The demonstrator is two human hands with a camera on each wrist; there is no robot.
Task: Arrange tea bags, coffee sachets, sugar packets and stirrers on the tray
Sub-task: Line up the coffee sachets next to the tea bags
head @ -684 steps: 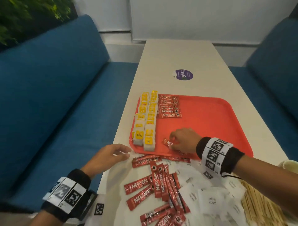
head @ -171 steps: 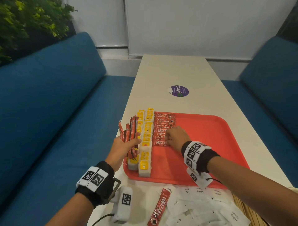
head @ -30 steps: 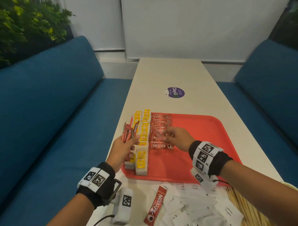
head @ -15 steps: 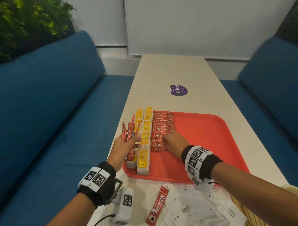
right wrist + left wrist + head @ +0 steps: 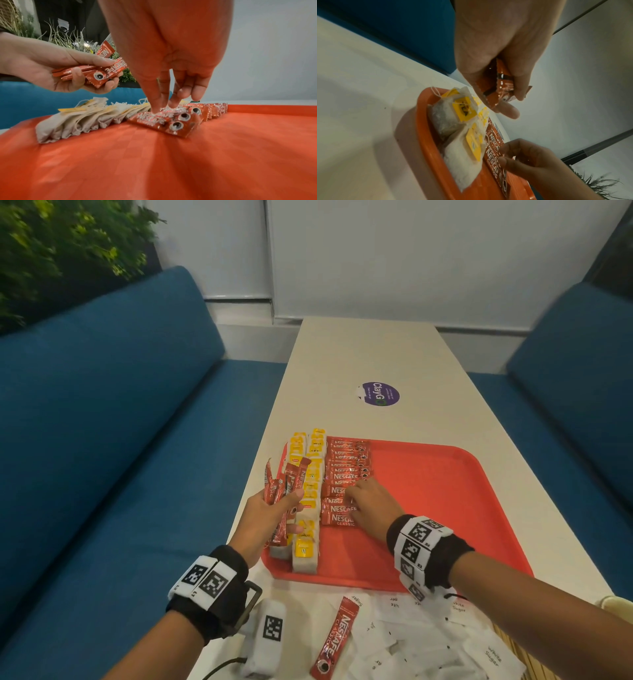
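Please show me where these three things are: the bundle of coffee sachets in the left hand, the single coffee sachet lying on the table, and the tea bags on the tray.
bundle of coffee sachets (image 5: 291,479), head view, on the red wrappers above the thumb.
single coffee sachet (image 5: 335,640), head view, on the middle of its printed face.
tea bags (image 5: 68,121), right wrist view, on the pale paper of the nearest bags.

Three views: one from the head, two from the wrists.
The head camera looks forward and down along the desk (image 5: 370,350) from its near end. The left wrist camera looks very close along the left hand (image 5: 498,44) at the tray (image 5: 426,136) left edge. The right wrist camera sits low over the tray (image 5: 154,162), facing the left edge. All share the coffee sachets row (image 5: 346,474).
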